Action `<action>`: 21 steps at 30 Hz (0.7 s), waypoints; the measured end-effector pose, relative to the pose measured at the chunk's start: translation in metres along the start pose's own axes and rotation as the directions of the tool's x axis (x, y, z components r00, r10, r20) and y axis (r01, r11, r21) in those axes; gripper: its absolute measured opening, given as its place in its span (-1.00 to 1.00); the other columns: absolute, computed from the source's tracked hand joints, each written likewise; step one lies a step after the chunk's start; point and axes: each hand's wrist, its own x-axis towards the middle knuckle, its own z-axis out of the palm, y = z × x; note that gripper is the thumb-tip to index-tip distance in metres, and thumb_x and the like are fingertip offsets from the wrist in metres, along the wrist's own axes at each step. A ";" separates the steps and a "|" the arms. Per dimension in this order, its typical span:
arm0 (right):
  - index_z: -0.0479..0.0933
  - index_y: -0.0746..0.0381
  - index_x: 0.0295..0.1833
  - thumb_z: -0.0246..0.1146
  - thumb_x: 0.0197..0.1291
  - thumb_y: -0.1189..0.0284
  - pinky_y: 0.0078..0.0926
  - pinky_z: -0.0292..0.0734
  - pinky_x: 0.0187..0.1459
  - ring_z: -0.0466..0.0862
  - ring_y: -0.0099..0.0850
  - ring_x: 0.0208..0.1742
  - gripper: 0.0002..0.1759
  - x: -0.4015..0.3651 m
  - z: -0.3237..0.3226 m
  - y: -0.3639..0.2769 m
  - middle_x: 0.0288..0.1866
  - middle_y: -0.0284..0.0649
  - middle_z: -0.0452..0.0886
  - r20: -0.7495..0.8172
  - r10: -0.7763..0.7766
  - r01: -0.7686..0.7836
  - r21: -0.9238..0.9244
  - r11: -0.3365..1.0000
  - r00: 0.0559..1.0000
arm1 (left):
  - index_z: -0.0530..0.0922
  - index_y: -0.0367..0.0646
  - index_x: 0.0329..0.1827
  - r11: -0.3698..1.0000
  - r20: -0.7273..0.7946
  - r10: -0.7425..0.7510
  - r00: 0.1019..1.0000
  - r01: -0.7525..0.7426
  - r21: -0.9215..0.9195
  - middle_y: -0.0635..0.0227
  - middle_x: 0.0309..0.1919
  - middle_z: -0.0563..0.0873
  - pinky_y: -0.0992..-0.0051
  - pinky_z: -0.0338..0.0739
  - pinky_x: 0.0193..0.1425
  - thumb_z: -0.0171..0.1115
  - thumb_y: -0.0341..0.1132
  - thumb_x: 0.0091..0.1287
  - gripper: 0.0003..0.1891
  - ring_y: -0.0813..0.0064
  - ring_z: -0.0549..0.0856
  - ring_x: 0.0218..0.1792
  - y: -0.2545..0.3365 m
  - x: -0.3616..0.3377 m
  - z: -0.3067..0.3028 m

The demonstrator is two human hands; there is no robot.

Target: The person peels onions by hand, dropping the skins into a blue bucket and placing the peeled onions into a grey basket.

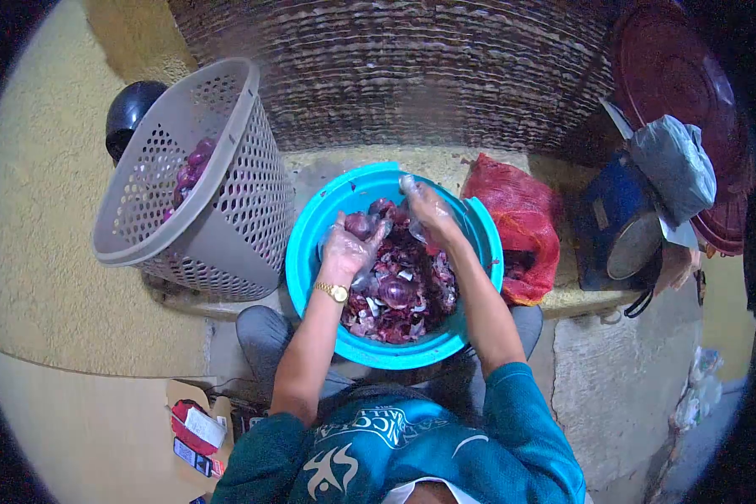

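Note:
A turquoise basin (403, 359) sits between my knees, holding red onions and a heap of dark onion skins (391, 326). My left hand (347, 254), with a gold watch at the wrist and what looks like a clear plastic glove, is closed round a red onion (359, 224) over the basin's left side. Over the far right side, my right hand (431, 214) has its fingers curled. A small whitish piece shows at its fingertips; what it grips I cannot make out. Another whole red onion (397, 291) lies on the skins below the hands.
A tall grey perforated basket (256, 181) with red onions stands at left. Right of the basin lies a red mesh sack (517, 223). Farther right are a blue container (617, 218), a grey plastic bag (672, 164) and a dark red lid (672, 63). A corrugated wall rises behind.

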 end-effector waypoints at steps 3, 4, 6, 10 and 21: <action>0.46 0.36 0.16 -0.05 0.41 -0.11 -0.25 0.43 0.06 0.56 -0.31 -0.05 -0.31 0.030 0.010 0.032 -0.08 -0.07 0.62 -0.085 -0.089 0.100 0.136 0.986 0.992 | 0.48 -0.37 -0.03 0.997 -0.022 0.064 0.998 -0.063 0.046 -0.09 0.13 0.57 -0.03 0.35 0.40 -0.11 -0.08 0.53 -0.56 -0.06 0.47 0.25 -0.003 0.003 0.015; 0.45 0.39 0.16 -0.07 0.42 -0.08 -0.21 0.44 0.03 0.58 -0.29 -0.11 -0.31 0.034 0.010 0.036 -0.13 -0.02 0.63 -0.098 -0.148 0.161 0.133 0.978 0.984 | 0.47 -0.37 -0.01 0.993 -0.037 0.091 0.995 -0.088 0.084 -0.07 0.12 0.58 -0.03 0.36 0.40 -0.12 -0.08 0.54 -0.56 -0.05 0.47 0.24 -0.003 0.006 0.017; 0.46 0.39 0.15 -0.06 0.42 -0.06 -0.20 0.45 0.05 0.61 -0.23 -0.07 -0.33 0.030 0.010 0.033 -0.09 0.01 0.64 -0.138 -0.204 0.218 0.098 0.971 0.969 | 0.47 -0.36 0.00 0.997 -0.036 0.079 0.996 -0.078 0.019 -0.06 0.11 0.58 -0.02 0.37 0.39 -0.12 -0.09 0.54 -0.57 -0.05 0.47 0.24 0.000 0.017 0.018; 0.48 0.38 0.11 -0.04 0.41 -0.03 -0.13 0.48 0.07 0.64 0.02 0.05 -0.37 0.028 0.011 0.020 0.02 0.15 0.63 -0.250 -0.318 0.286 -0.154 0.946 0.915 | 0.48 -0.28 0.04 0.992 -0.070 0.103 0.992 -0.097 0.087 0.02 0.06 0.61 0.01 0.43 0.34 -0.09 -0.11 0.54 -0.63 0.05 0.50 0.20 -0.004 0.030 0.020; 0.52 0.36 0.07 0.36 -0.12 -0.28 -0.10 0.56 -0.01 0.68 0.03 -0.04 -0.07 0.014 0.008 -0.001 -0.10 0.17 0.66 -0.020 -0.336 0.297 -0.419 0.858 0.942 | 0.54 -0.17 -0.06 0.989 0.334 -0.140 0.932 0.112 0.101 0.20 -0.14 0.68 0.04 0.43 0.29 -0.11 -0.06 0.54 -0.63 0.22 0.65 -0.07 0.013 0.043 0.008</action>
